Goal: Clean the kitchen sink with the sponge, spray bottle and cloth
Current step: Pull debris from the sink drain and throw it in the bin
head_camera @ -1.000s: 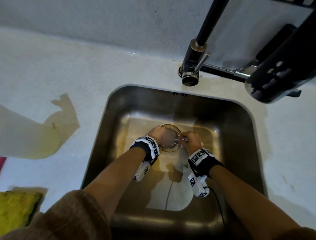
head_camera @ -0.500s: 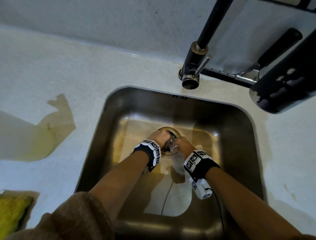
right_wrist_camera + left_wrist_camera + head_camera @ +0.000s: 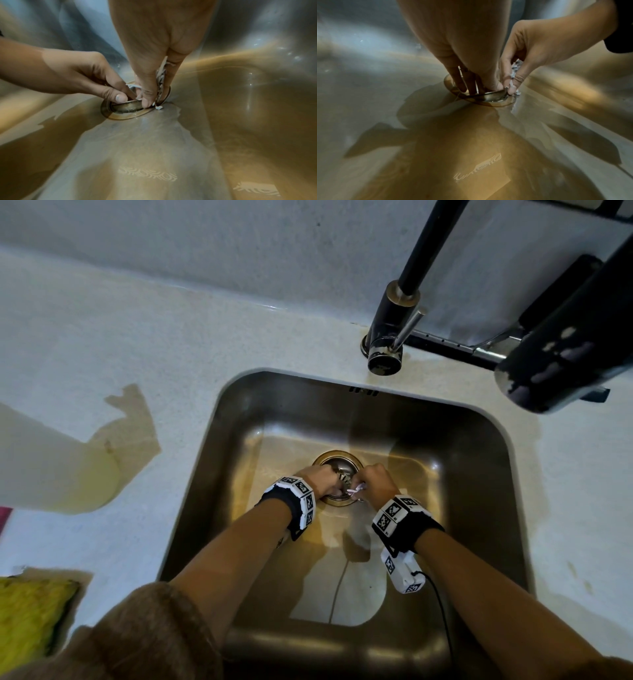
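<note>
Both hands were down in the steel sink, meeting at the drain in the middle of its floor. The left hand had its fingers curled down inside the drain opening, gripping the metal strainer basket, whose rim stood tilted above the drain's ring; the thumb pressed on the basket's near edge. The right hand, just beside and touching the left, pinched a small wad of whitish shredded scraps between thumb and fingers at the right edge of the strainer; what the scraps were made of could not be told. A white fleck lay on the sink floor right by that thumb. The sink floor shone wet, with a brownish tint around a paler patch nearer the person. On the pale tabletop to the left of the sink, at the lower left edge of the head view, lay a yellow sponge, well apart from the hands. A translucent bottle-like shape lay farther up the left side, too blurred to name. Behind the sink stood a dark tap, its spout head looming at the upper right.
</note>
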Available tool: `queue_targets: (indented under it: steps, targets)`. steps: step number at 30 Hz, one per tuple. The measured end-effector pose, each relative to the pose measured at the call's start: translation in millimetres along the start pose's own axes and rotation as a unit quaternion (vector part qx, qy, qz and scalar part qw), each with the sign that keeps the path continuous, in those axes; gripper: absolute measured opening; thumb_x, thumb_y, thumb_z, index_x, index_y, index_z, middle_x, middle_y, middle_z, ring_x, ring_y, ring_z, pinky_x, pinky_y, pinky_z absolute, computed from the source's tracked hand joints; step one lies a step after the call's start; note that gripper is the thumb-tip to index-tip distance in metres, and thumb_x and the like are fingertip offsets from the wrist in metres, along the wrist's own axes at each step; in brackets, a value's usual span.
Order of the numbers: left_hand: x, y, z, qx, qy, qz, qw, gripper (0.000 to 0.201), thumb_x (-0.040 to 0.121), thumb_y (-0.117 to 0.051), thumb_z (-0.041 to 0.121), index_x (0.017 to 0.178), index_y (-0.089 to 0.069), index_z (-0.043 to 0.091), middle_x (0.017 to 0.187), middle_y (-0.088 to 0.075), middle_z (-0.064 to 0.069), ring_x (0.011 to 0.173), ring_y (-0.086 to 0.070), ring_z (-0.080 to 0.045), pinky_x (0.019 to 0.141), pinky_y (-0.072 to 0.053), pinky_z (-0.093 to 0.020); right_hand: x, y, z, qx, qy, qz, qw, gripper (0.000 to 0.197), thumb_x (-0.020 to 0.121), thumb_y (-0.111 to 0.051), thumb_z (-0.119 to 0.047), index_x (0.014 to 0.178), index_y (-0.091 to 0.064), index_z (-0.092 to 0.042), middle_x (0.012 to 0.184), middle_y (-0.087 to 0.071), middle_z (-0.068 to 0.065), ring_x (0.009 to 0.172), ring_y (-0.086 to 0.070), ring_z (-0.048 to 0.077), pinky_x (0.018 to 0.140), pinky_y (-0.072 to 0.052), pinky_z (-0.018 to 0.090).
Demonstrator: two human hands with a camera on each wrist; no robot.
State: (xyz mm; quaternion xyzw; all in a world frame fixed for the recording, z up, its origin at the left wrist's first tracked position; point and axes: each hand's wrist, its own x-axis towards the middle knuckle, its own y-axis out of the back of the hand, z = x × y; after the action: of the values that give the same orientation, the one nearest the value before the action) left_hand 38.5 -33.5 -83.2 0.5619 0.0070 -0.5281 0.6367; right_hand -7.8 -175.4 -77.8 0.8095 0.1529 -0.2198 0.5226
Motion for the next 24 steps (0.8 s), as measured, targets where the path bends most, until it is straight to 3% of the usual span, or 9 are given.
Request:
queue_targets:
  steps: [5, 9, 10, 14, 16, 18, 20, 22, 24]
  targets:
    - [-4.6, -4.7, -11.0, -0.101, -0.015, 0.014, 0.995, 0.025, 0.091, -0.058, 0.024, 0.112, -0.068, 0.013, 0.108, -0.067, -0.01, 0.103, -0.06, -0.026, 0.09, -0.047, -0.037, 1.9, -5.0, -0.6, 0.011, 0.0, 0.013, 1.0, 0.015, 0.075, -0.065, 0.003, 0.086, -0.073, -0.005, 0.098, -0.068, 0.015, 0.094, -0.063, 0.027, 0.085, -0.048, 0.031]
    - [-3.0, -9.6, -15.0, -0.163, 0.047, 0.029, 0.985, 0.021, 0.091, -0.056, 0.01, 0.107, -0.068, 0.01, 0.111, -0.066, -0.007, 0.105, -0.061, -0.022, 0.067, -0.037, -0.008, 4.2, -9.0, 2.2, 0.001, 0.013, -0.003, 1.0, 0.015, 0.077, -0.066, -0.001, 0.088, -0.074, -0.007, 0.1, -0.068, 0.016, 0.094, -0.064, 0.027, 0.087, -0.05, 0.031]
    - [-1.4, -10.5, -14.3, -0.184, 0.057, 0.034, 0.981, 0.02, 0.091, -0.055, 0.009, 0.106, -0.069, 0.009, 0.11, -0.067, -0.008, 0.105, -0.061, -0.022, 0.065, -0.035, -0.006, 3.4, -8.0, 2.6, 0.007, 0.012, -0.001, 1.0, 0.014, 0.077, -0.067, -0.002, 0.088, -0.074, -0.007, 0.1, -0.069, 0.015, 0.095, -0.063, 0.026, 0.088, -0.049, 0.03]
    - [0.3, -7.0, -6.9, -0.275, 0.104, 0.056, 0.954, 0.018, 0.078, -0.054, 0.009, 0.079, -0.071, 0.003, 0.092, -0.073, -0.018, 0.087, -0.07, -0.028, 0.074, -0.052, -0.029, -1.4, -3.7, 10.1, 0.087, 0.001, 0.072, 0.994, 0.016, 0.073, -0.077, -0.009, 0.087, -0.075, -0.004, 0.091, -0.072, 0.012, 0.082, -0.059, 0.017, 0.074, -0.038, 0.02]
    - [-0.5, -4.9, -4.9, -0.291, 0.097, 0.078, 0.949, 0.015, 0.07, -0.052, 0.012, 0.061, -0.065, 0.009, 0.083, -0.071, -0.018, 0.076, -0.07, -0.028, 0.067, -0.048, -0.026, -3.0, -3.3, 12.8, 0.128, -0.003, 0.11, 0.986, 0.015, 0.076, -0.075, -0.011, 0.089, -0.074, -0.004, 0.089, -0.073, 0.012, 0.079, -0.056, 0.014, 0.072, -0.035, 0.018]
    - [-4.1, -5.2, -4.3, -0.315, 0.093, 0.081, 0.941, 0.012, 0.07, -0.054, 0.011, 0.063, -0.064, 0.01, 0.079, -0.068, -0.015, 0.069, -0.064, -0.022, 0.066, -0.048, -0.026, -1.6, -4.3, 11.1, 0.133, -0.006, 0.115, 0.984, 0.015, 0.077, -0.073, -0.009, 0.092, -0.073, -0.004, 0.092, -0.072, 0.013, 0.082, -0.059, 0.017, 0.073, -0.036, 0.018]
    - [-7.8, -8.6, -6.3, -0.32, 0.089, 0.101, 0.938, 0.014, 0.074, -0.054, 0.01, 0.069, -0.067, 0.006, 0.078, -0.066, -0.015, 0.069, -0.062, -0.022, 0.077, -0.052, -0.035, 2.3, -7.2, 7.5, 0.113, -0.013, 0.098, 0.989, 0.019, 0.078, -0.072, -0.008, 0.097, -0.072, -0.004, 0.098, -0.071, 0.015, 0.095, -0.062, 0.024, 0.077, -0.038, 0.02]
    - [-5.4, -13.1, -13.3, -0.341, 0.071, 0.114, 0.93, 0.016, 0.077, -0.056, 0.003, 0.067, -0.069, 0.006, 0.077, -0.068, -0.014, 0.071, -0.065, -0.026, 0.085, -0.056, -0.041, 6.6, -11.4, 4.5, 0.09, -0.033, 0.08, 0.992, 0.026, 0.08, -0.071, -0.009, 0.105, -0.07, -0.005, 0.109, -0.066, 0.015, 0.107, -0.056, 0.026, 0.086, -0.038, 0.022]
    - [-7.9, -12.5, -14.4, -0.33, 0.054, 0.117, 0.935, 0.017, 0.078, -0.059, -0.003, 0.072, -0.071, 0.007, 0.08, -0.07, -0.013, 0.075, -0.067, -0.025, 0.084, -0.056, -0.04, 10.9, -16.6, 3.0, 0.081, -0.055, 0.066, 0.993, 0.028, 0.08, -0.071, -0.012, 0.107, -0.067, -0.007, 0.118, -0.057, 0.012, 0.111, -0.052, 0.025, 0.094, -0.038, 0.024]
